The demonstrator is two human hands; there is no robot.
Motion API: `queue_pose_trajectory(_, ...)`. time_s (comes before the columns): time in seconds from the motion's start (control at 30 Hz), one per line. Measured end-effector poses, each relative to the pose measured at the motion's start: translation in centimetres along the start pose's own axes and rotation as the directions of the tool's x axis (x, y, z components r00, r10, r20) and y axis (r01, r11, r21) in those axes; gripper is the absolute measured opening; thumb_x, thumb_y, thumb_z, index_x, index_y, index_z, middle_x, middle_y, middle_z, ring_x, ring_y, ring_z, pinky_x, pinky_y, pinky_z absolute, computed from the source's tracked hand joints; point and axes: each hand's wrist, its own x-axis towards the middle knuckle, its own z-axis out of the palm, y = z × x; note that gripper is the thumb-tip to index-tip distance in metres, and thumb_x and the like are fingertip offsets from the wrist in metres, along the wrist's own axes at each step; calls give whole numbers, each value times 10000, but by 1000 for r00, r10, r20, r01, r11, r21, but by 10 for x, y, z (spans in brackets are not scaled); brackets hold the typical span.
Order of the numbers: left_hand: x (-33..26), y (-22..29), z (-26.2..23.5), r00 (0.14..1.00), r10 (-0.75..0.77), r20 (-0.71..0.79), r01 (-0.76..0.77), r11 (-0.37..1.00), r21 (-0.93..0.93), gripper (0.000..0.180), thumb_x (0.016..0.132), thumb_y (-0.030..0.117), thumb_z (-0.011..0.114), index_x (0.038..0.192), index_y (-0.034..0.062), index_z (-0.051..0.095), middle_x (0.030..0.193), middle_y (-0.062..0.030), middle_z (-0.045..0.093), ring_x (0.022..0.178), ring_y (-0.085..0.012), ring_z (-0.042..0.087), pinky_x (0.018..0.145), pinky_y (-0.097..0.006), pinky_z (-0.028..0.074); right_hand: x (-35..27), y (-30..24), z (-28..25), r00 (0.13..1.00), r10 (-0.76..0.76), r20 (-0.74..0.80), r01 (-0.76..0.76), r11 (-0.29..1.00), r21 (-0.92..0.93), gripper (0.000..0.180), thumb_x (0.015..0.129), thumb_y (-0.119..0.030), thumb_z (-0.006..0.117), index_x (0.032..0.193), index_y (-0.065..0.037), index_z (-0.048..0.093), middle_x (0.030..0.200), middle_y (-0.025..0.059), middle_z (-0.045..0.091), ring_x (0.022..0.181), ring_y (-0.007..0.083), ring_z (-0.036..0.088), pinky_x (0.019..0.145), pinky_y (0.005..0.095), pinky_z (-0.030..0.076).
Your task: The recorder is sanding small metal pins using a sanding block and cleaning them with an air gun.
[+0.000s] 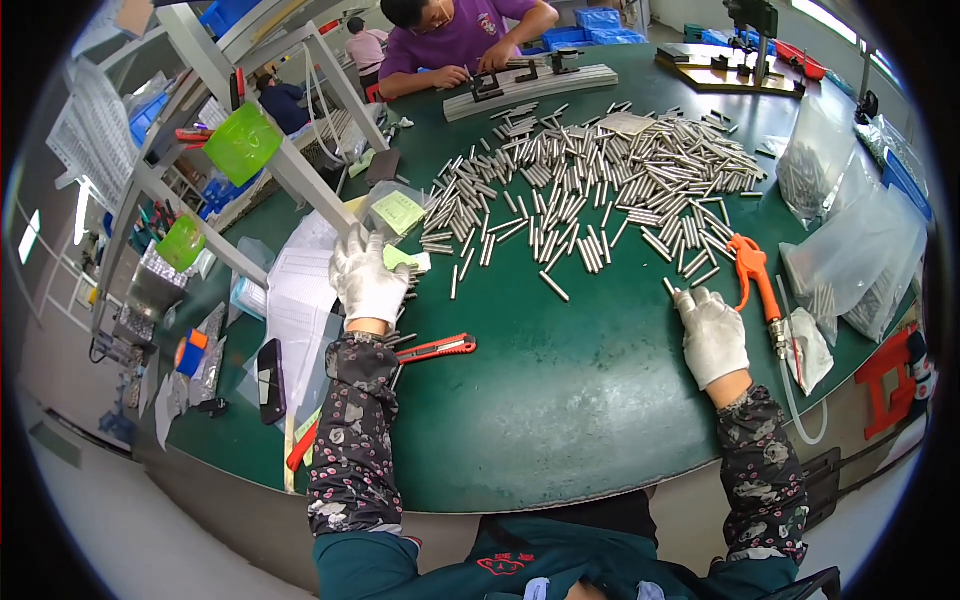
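My left hand (370,278), in a white glove, lies with fingers stretched over papers and a few small metal pins at the left of the green table (560,400). A wide heap of short metal pins (590,180) spreads across the table's far middle. My right hand (712,335), also gloved, is at the right of the table, its fingers curled at the end of one metal pin (669,286). Just beyond it lies an orange air blow gun (755,272). Near my left wrist rests a red utility knife (437,348).
Clear plastic bags of pins (850,250) stand at the right edge, beside a white cloth (808,350). A metal frame (270,160) with green holders rises at the left. A phone (270,380) lies there too. Across the table a person in purple (460,45) works at a metal fixture (530,90).
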Motion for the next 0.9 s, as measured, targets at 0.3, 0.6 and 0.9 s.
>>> queue_pose_trajectory(0.3, 70, 80, 82, 964, -18, 264, 91, 960, -266, 806, 846, 562, 586, 1426, 41, 383, 1481, -229, 343, 1361, -391, 333, 1133, -412, 284, 0, -1, -2, 1000, 15, 4, -15, 1000, 11, 360, 800, -69, 556, 1155, -76, 613, 935, 84, 597, 904, 242, 608, 752, 371, 504)
queue_pose_trajectory(0.6, 76, 100, 91, 900, -123, 418, 224, 953, -202, 702, 731, 610, 677, 1346, 304, 533, 1471, -149, 393, 1333, -393, 359, 1080, -487, 328, 8, 1, 1, 996, 42, -73, -20, 958, 287, 264, 797, -38, 541, 1049, -70, 611, 888, 113, 593, 864, 288, 611, 739, 400, 508)
queue_pose_trajectory(0.9, 42, 154, 85, 948, 176, 265, -67, 925, -375, 603, 733, 519, 715, 1238, 204, 622, 1405, -108, 467, 1289, -355, 405, 1029, -492, 385, 77, 2, 12, 924, 343, -167, -246, 872, 424, 466, 759, -300, 661, 1161, -79, 580, 1149, 159, 549, 1143, 321, 514, 960, 435, 415)
